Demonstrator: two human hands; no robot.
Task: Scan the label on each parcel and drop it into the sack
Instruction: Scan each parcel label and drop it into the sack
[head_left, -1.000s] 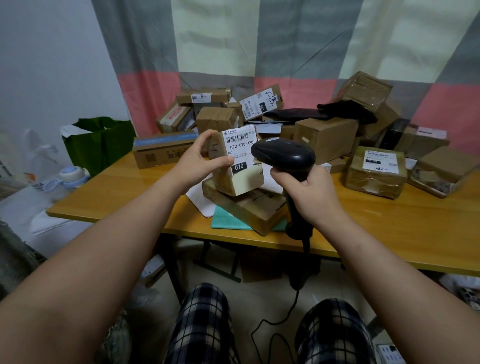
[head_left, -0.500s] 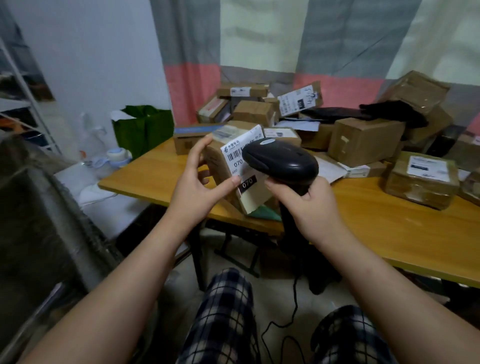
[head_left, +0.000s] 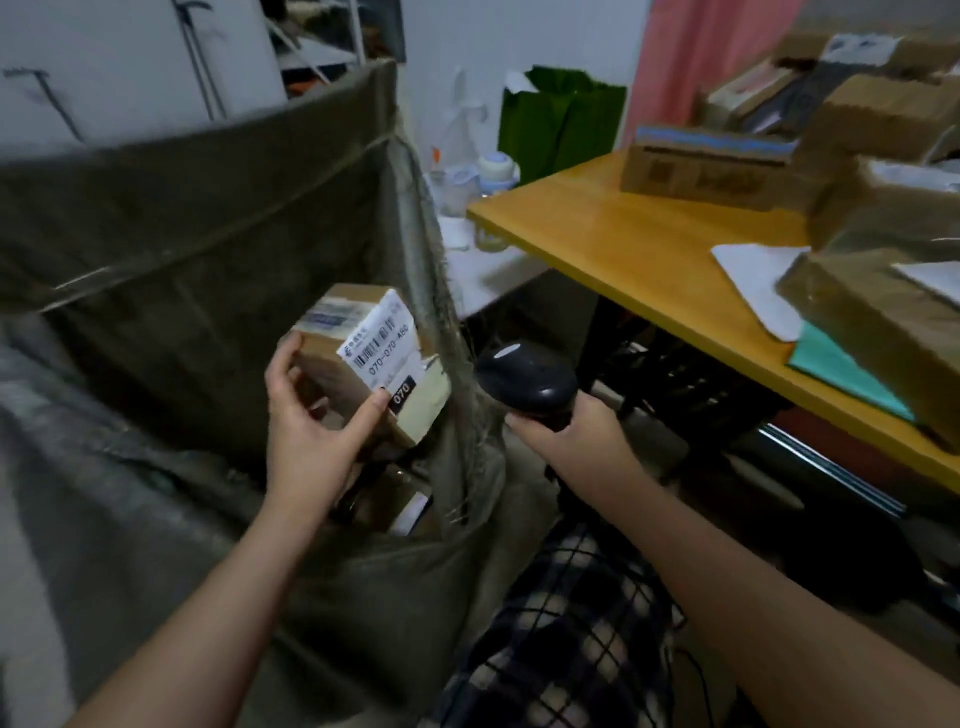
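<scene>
Head view: the left forearm reaches in from the lower left over the near rim of the sack (head_left: 182, 234); the left hand (head_left: 311, 431) grips the parcel (head_left: 332, 364), thumb pressed on its near face just beside a black patch reading 070, fingers curled round its far left edge. The parcel is held tilted above the sack's open mouth, its white label (head_left: 382, 343) turned up towards the camera. The right forearm comes in from the lower right; the right hand (head_left: 571, 431) is wrapped round the handle of the black scanner (head_left: 524, 382), just outside the sack's right edge, and the scanner's head sits level with the parcel. Deep in the sack, under the held parcel, other brown parcels (head_left: 395, 504) lie in shadow.

To the right of the sack stands a yellow wooden table (head_left: 623, 234) carrying blurred cardboard boxes (head_left: 706, 166); a white sheet (head_left: 758, 286) and a teal sheet (head_left: 841, 369) lie on it near its front edge. Beyond the sack's far right corner are a green bag (head_left: 561, 119) and a pale bottle (head_left: 496, 169); behind the sack, white shelving (head_left: 311, 52). Plaid trousers (head_left: 571, 623) show just right of the sack's near side.
</scene>
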